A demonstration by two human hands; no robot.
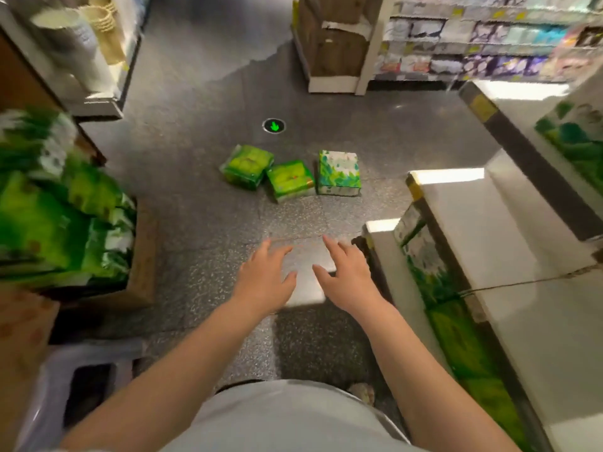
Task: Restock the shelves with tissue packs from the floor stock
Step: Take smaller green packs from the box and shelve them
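- Head view: both arms reach forward and down over the speckled grey floor [202, 223], palms down, holding nothing.
- The left hand [264, 278] has its fingers straight and slightly spread, released, apart from any pack.
- The right hand [346, 275] lies just beside it, fingers likewise straight and loose, with a pale patch of glare on the floor between the two.
- Three tissue packs lie on the floor ahead of the hands, well apart from them: a green pack [247, 167] on the left, tilted; a second green pack [290, 180] touching it; and a white-and-green leafy pack [339, 172] standing just beside that on the right.
- To the right, white shelves [489, 223] step upward, with green-printed packs on their lower levels.
- On the left, blurred green packs fill a cardboard box [143, 256].
- A round green floor marker [274, 126] sits beyond the three packs.
- At lower left stands a grey stool [49, 386].
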